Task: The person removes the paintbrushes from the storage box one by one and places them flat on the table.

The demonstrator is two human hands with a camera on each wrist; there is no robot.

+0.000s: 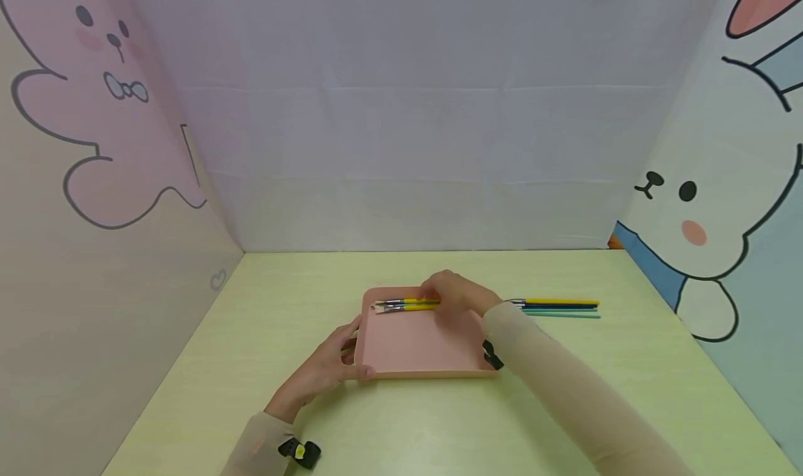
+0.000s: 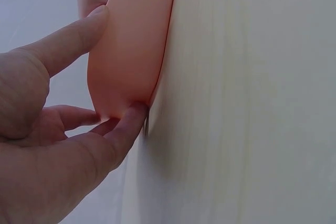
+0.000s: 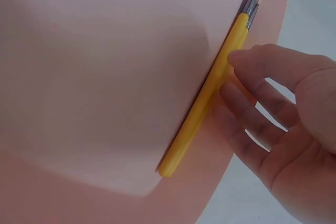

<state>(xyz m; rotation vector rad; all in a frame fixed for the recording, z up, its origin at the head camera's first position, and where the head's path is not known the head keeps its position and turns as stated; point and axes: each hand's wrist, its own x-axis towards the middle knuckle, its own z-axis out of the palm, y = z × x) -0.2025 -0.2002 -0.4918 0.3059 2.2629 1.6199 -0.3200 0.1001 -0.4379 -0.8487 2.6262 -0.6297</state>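
Observation:
A shallow pink tray (image 1: 408, 354) lies on the table. At its left front corner my left hand (image 1: 326, 361) grips the wall, thumb on the front side and fingers round the end; in the left wrist view a fingertip tucks under the tray (image 2: 134, 40). Along the tray's far side lie a few paintbrushes (image 1: 419, 307) with bristles pointing left. My right hand (image 1: 456, 296) is over their handle ends. In the right wrist view its thumb and loosely bent fingertips touch a yellow paintbrush handle (image 3: 202, 98) from one side, and the paintbrush rests in the tray.
Right of the tray more paintbrushes (image 1: 561, 302) with yellow, dark and teal handles lie on the table (image 1: 301, 288), partly behind my right sleeve (image 1: 552, 364). A pale back wall (image 1: 408, 134) and cartoon-printed side panels (image 1: 709, 204) enclose the table.

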